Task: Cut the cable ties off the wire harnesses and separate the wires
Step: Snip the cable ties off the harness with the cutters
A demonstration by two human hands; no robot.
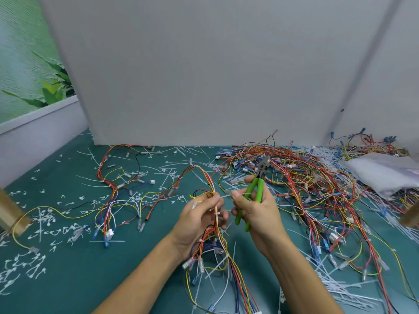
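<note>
My left hand [199, 214] grips a wire harness [215, 225] of red, yellow and white wires that runs up out of my fist and down toward me. My right hand [256, 209] holds green-handled cutters [255, 191], jaws pointing up and away. Its thumb and forefinger also pinch the end of a white cable tie [226, 196] that stretches across to the harness at my left hand. Another white tie [217, 214] sits on the bundle lower down.
A big heap of tied harnesses [306, 177] covers the right of the green table [90, 279]. Separated wires [122, 191] lie left of centre. Cut tie pieces [45, 220] litter the mat. A plastic bag [383, 171] lies far right, and a white partition [204, 75] stands behind.
</note>
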